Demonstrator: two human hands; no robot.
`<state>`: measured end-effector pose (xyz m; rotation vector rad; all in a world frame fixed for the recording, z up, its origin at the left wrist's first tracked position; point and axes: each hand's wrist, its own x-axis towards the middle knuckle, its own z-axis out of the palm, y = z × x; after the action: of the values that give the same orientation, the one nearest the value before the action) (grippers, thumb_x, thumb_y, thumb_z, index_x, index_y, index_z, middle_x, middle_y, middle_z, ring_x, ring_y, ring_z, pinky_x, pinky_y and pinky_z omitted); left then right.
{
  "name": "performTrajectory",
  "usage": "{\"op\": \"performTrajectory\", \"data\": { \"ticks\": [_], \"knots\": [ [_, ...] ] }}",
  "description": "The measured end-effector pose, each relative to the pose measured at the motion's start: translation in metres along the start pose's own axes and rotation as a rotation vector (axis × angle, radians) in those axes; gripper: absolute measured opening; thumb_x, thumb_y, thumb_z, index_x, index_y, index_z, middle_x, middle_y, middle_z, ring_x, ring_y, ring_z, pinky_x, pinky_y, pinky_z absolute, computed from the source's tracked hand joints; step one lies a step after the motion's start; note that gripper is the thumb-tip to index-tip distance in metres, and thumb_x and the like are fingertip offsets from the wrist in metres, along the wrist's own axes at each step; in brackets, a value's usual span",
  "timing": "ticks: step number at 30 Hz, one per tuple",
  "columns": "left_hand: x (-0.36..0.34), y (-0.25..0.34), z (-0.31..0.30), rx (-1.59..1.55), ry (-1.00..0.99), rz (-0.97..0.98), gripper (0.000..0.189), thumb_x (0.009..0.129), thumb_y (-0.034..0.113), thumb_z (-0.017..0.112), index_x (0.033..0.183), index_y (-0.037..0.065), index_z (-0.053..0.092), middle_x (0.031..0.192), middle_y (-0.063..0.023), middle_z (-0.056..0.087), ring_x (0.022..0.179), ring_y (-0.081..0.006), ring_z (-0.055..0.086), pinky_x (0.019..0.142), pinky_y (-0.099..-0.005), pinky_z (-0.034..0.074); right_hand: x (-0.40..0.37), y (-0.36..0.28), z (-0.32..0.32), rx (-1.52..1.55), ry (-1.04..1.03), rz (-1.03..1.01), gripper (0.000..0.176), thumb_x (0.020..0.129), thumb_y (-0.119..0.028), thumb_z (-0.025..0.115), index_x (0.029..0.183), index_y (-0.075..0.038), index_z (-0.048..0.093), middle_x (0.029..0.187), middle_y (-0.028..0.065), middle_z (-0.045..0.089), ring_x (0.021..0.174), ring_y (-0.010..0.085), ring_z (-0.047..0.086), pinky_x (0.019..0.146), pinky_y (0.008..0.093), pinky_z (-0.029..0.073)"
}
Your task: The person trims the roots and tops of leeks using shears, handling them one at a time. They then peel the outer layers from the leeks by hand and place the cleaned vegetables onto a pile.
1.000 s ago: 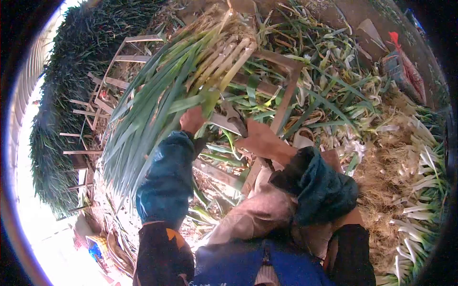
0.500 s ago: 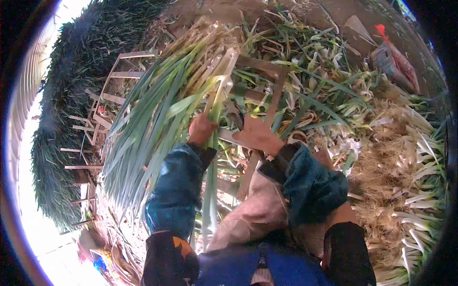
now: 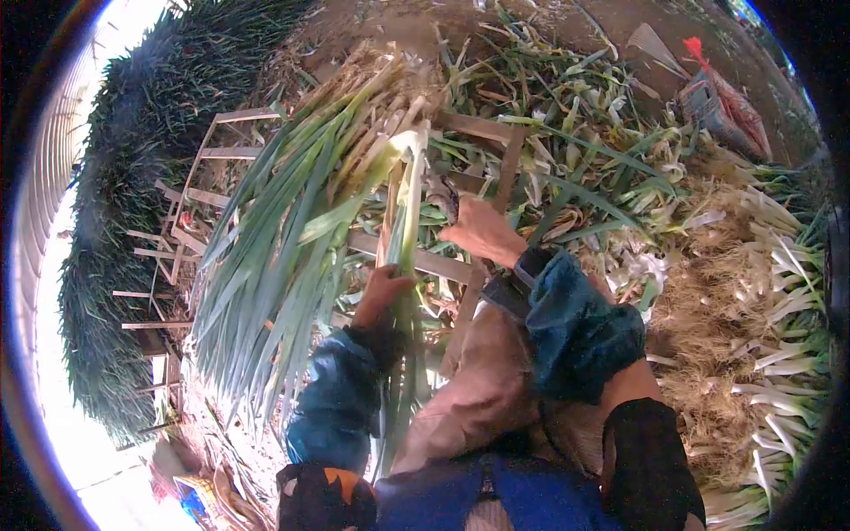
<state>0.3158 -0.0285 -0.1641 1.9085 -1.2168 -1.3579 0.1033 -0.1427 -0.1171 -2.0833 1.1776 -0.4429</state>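
My left hand (image 3: 381, 299) is wrapped round the green part of a leek (image 3: 410, 199), whose white end points up and away from me. Leaves from that stalk hang down past my left sleeve. A small metal tool with a dark handle (image 3: 440, 193) is in my closed right hand (image 3: 485, 232); its exact kind I cannot make out. Its head is close to the right side of the white stalk. Left of my hands, a big pile of leeks (image 3: 283, 230) lies across a wooden frame (image 3: 434, 265), roots at the far end and leaves toward me.
Leaf scraps (image 3: 584, 133) cover the ground ahead. On the right lie rows of white leeks (image 3: 779, 354) with brown roots (image 3: 699, 336). A red-tied sack (image 3: 726, 115) stands far right. Dark green leaves (image 3: 115, 265) are heaped at left beside wooden racks (image 3: 212, 195).
My left hand has slid down and toward me along the leek, which now stands more upright. My right hand has turned, and the tool in it shows beside the white stalk.
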Motion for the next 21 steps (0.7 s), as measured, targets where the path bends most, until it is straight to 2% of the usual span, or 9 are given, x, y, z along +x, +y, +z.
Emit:
{"op": "performTrajectory", "data": {
  "ticks": [1, 4, 7, 13, 16, 17, 18, 20, 21],
  "knots": [
    [-0.004, -0.008, 0.003, -0.057, -0.010, -0.028, 0.029, 0.070, 0.018, 0.061, 0.088, -0.005, 0.061, 0.068, -0.0098, 0.060, 0.061, -0.0152, 0.058, 0.055, -0.0298, 0.046, -0.003, -0.006, -0.006, 0.016, -0.013, 0.010, 0.037, 0.067, -0.027, 0.059, 0.068, 0.010, 0.056, 0.071, 0.0282, 0.058, 0.066, 0.0425, 0.060, 0.060, 0.0471, 0.049],
    [-0.030, -0.004, 0.014, -0.205, -0.033, -0.088, 0.027, 0.071, 0.016, 0.059, 0.089, -0.003, 0.061, 0.067, -0.0078, 0.058, 0.058, -0.0146, 0.055, 0.052, -0.0295, 0.044, 0.010, 0.016, 0.013, -0.258, -0.059, -0.385, 0.039, 0.067, -0.027, 0.059, 0.067, 0.011, 0.055, 0.067, 0.0289, 0.057, 0.066, 0.0437, 0.059, 0.061, 0.0468, 0.049],
    [-0.046, 0.006, 0.016, -0.279, -0.027, -0.118, 0.023, 0.071, 0.016, 0.058, 0.086, -0.002, 0.059, 0.065, -0.0056, 0.056, 0.057, -0.0133, 0.051, 0.050, -0.0292, 0.041, 0.028, 0.035, 0.030, 0.019, -0.014, -0.116, 0.038, 0.067, -0.027, 0.059, 0.067, 0.011, 0.055, 0.067, 0.0295, 0.057, 0.066, 0.0440, 0.059, 0.061, 0.0466, 0.049],
    [-0.049, 0.003, 0.017, -0.309, -0.024, -0.100, 0.021, 0.071, 0.016, 0.057, 0.084, -0.001, 0.058, 0.066, -0.0043, 0.054, 0.057, -0.0120, 0.049, 0.050, -0.0281, 0.040, 0.019, 0.010, 0.025, 0.029, 0.009, -0.031, 0.038, 0.067, -0.026, 0.059, 0.075, 0.011, 0.054, 0.067, 0.0300, 0.057, 0.065, 0.0427, 0.060, 0.060, 0.0469, 0.049],
    [-0.054, 0.011, 0.023, -0.245, -0.023, 0.022, 0.024, 0.070, 0.016, 0.057, 0.086, -0.001, 0.058, 0.068, -0.0037, 0.055, 0.060, -0.0109, 0.049, 0.053, -0.0278, 0.040, -0.010, -0.041, -0.005, 0.053, -0.071, 0.005, 0.042, 0.069, -0.023, 0.066, 0.092, 0.007, 0.047, 0.072, 0.0236, 0.058, 0.068, 0.0401, 0.059, 0.060, 0.0437, 0.046],
    [-0.047, 0.016, 0.024, -0.251, -0.039, -0.025, 0.026, 0.070, 0.016, 0.058, 0.089, -0.001, 0.059, 0.071, -0.0038, 0.055, 0.064, -0.0109, 0.050, 0.056, -0.0281, 0.041, -0.016, -0.051, -0.010, 0.042, -0.149, -0.012, 0.047, 0.070, -0.025, 0.067, 0.095, 0.009, 0.046, 0.074, 0.0256, 0.057, 0.071, 0.0399, 0.059, 0.062, 0.0428, 0.047],
    [-0.034, 0.019, 0.025, -0.165, -0.010, 0.088, 0.030, 0.071, 0.017, 0.059, 0.094, -0.002, 0.059, 0.074, -0.0059, 0.057, 0.066, -0.0118, 0.051, 0.059, -0.0298, 0.042, -0.014, -0.047, -0.005, 0.058, -0.166, -0.005, 0.047, 0.070, -0.025, 0.066, 0.095, 0.010, 0.046, 0.075, 0.0264, 0.057, 0.073, 0.0400, 0.059, 0.064, 0.0431, 0.047],
    [0.006, 0.017, 0.024, -0.004, 0.041, 0.285, 0.031, 0.073, 0.023, 0.060, 0.092, -0.001, 0.060, 0.076, -0.0118, 0.059, 0.071, -0.0218, 0.054, 0.062, -0.0350, 0.043, -0.011, -0.036, 0.003, 0.092, -0.200, 0.015, 0.048, 0.071, -0.026, 0.066, 0.096, 0.010, 0.046, 0.078, 0.0280, 0.057, 0.077, 0.0403, 0.059, 0.068, 0.0435, 0.046],
    [0.037, 0.005, 0.019, 0.114, 0.068, 0.408, 0.032, 0.074, 0.026, 0.060, 0.091, -0.001, 0.060, 0.078, -0.0148, 0.060, 0.074, -0.0268, 0.055, 0.064, -0.0376, 0.044, -0.004, -0.033, -0.006, -0.013, -0.226, 0.132, 0.051, 0.070, -0.028, 0.067, 0.099, 0.010, 0.047, 0.085, 0.0289, 0.057, 0.084, 0.0410, 0.057, 0.073, 0.0442, 0.045]
  ]
}}
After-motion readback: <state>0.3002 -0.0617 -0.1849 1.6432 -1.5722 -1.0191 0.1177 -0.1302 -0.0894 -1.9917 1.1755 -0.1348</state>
